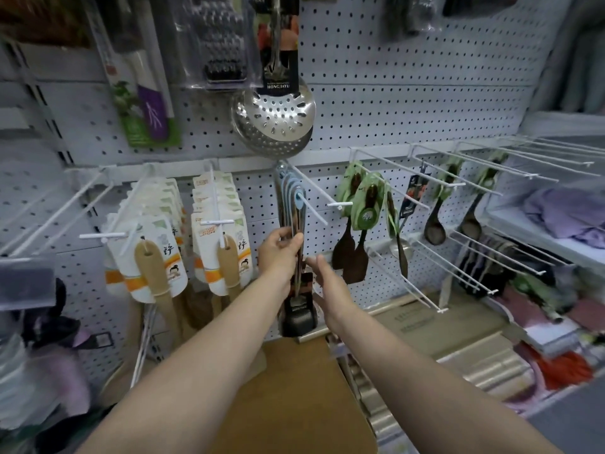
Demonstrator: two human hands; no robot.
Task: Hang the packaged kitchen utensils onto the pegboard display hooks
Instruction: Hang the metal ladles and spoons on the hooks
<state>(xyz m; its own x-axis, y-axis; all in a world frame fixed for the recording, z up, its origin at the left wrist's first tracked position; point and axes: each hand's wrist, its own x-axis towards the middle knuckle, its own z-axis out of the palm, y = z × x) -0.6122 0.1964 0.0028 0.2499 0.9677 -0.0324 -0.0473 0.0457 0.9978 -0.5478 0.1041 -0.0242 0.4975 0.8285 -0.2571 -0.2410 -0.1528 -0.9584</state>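
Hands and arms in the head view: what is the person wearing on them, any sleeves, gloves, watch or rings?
Both forearms are bare as far as the frame shows; no sleeve edge comes into view. The left hand and right hand wear no gloves. No watch, bracelet or band shows on either wrist, and no ring is visible, though the fingers are small and partly hidden.

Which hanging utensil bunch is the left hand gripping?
The blue-looped bunch on the centre hook. The left hand holds its handles; the wooden spatula packs to its left and dark spatulas to its right hang untouched.
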